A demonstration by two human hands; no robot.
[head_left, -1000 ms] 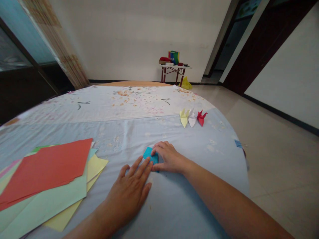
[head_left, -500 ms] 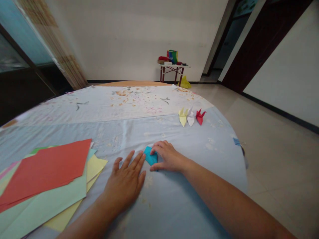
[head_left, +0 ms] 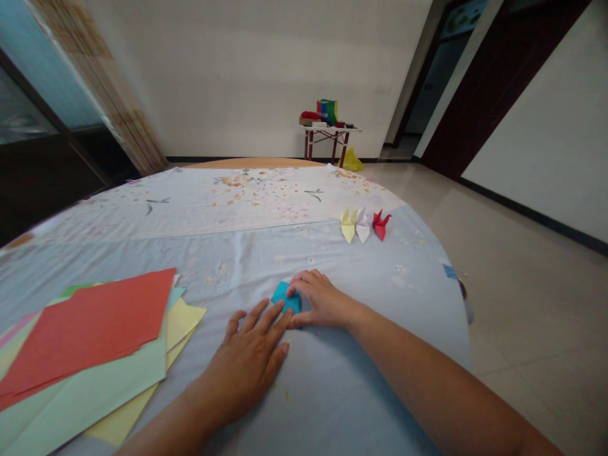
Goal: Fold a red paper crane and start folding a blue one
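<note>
Pressing part-folded blue paper (head_left: 280,291) onto the tablecloth (head_left: 332,386) with spread fingers of the left hand (head_left: 249,358), steadying with curled fingers of the right hand (head_left: 323,301) (cannot tell if clamped), apparently leaving folding unfinished, with three completed paper figures (head_left: 363,229) farther back.

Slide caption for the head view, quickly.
Left hand and right hand on folded blue paper, three origami figures beyond.
</note>
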